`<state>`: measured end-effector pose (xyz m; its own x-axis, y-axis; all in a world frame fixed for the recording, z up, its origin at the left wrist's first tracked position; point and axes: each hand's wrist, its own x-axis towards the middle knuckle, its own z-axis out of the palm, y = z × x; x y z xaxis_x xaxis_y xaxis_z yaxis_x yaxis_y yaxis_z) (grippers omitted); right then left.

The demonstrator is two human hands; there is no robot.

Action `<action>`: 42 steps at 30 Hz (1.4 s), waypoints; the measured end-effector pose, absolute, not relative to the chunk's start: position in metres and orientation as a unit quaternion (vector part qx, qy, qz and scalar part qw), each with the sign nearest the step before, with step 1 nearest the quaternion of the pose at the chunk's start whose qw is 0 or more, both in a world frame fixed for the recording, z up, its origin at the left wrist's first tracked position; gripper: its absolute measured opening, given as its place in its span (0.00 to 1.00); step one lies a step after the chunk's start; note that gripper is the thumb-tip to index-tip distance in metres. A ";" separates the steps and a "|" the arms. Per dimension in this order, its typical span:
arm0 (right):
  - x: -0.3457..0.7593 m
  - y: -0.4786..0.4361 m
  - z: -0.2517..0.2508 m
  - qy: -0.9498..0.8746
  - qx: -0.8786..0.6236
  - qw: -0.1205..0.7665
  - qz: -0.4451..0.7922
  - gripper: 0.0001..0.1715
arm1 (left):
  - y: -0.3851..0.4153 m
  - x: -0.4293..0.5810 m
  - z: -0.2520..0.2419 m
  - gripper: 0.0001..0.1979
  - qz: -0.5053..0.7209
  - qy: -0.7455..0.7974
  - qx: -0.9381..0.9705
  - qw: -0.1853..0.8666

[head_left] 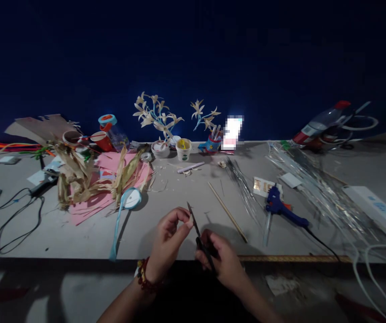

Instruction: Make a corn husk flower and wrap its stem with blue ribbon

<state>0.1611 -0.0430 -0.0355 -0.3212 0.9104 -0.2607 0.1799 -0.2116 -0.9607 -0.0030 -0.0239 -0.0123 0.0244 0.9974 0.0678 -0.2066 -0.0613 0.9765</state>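
My right hand (224, 258) is wrapped round the dark handles of a pair of scissors (193, 220), blades pointing up and away from me. Beside the blades, my left hand (169, 235) is closed in a pinch; a tiny pale bit shows at its fingertips, too small to name. Both hands are above the front edge of the table (175, 197). Left of them lies a roll of light blue tape (132, 198), its loose end trailing to the edge. A thin wooden stick (228, 211) rests to the right.
Dried corn husks (75, 175) cover pink paper (85, 211) at left. Husk flowers (155, 112) stand behind a white cup (183, 152). A blue glue gun (285, 211), wire bundles (241, 179) and a white power strip (377, 208) lie right. A bottle (320, 125) leans at the back.
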 end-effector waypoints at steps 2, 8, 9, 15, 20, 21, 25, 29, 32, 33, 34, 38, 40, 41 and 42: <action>0.162 -0.043 -0.036 -0.538 -0.494 0.303 0.613 0.27 | -0.024 -0.005 -0.013 0.07 0.552 0.419 0.467 0.549; 0.169 -0.043 -0.034 -0.509 -0.457 0.290 0.669 0.28 | -0.021 -0.012 -0.010 0.08 0.522 0.399 0.481 0.580; 0.171 -0.043 -0.033 -0.508 -0.455 0.287 0.672 0.28 | -0.020 -0.013 -0.009 0.08 0.516 0.395 0.485 0.585; 0.175 -0.042 -0.032 -0.509 -0.438 0.275 0.688 0.31 | -0.016 -0.020 -0.005 0.09 0.480 0.388 0.499 0.609; 0.180 -0.039 -0.029 -0.511 -0.411 0.259 0.709 0.32 | -0.010 -0.026 -0.001 0.09 0.450 0.354 0.504 0.647; 0.181 -0.039 -0.028 -0.512 -0.411 0.253 0.711 0.32 | -0.009 -0.027 0.000 0.08 0.439 0.347 0.505 0.657; 0.184 -0.037 -0.025 -0.515 -0.408 0.231 0.718 0.33 | -0.001 -0.035 0.005 0.09 0.386 0.331 0.527 0.681; 0.186 -0.035 -0.027 -0.506 -0.401 0.214 0.733 0.33 | 0.006 -0.041 0.007 0.10 0.352 0.307 0.532 0.706; 0.188 -0.033 -0.028 -0.508 -0.415 0.201 0.727 0.32 | 0.010 -0.044 0.008 0.10 0.328 0.304 0.535 0.717; 0.188 -0.033 -0.029 -0.511 -0.420 0.198 0.723 0.32 | 0.012 -0.044 0.008 0.09 0.320 0.305 0.536 0.719; 0.189 -0.032 -0.029 -0.514 -0.424 0.195 0.720 0.31 | 0.013 -0.045 0.008 0.09 0.314 0.306 0.539 0.719; 0.191 -0.032 -0.030 -0.519 -0.433 0.189 0.712 0.30 | 0.015 -0.047 0.010 0.08 0.296 0.305 0.557 0.713; 0.191 -0.031 -0.031 -0.522 -0.437 0.191 0.708 0.30 | 0.017 -0.048 0.012 0.07 0.287 0.305 0.568 0.708; 0.192 -0.031 -0.032 -0.523 -0.438 0.193 0.705 0.31 | 0.017 -0.049 0.013 0.07 0.284 0.305 0.570 0.708; 0.191 -0.031 -0.033 -0.521 -0.442 0.199 0.703 0.30 | 0.018 -0.049 0.014 0.08 0.280 0.301 0.571 0.711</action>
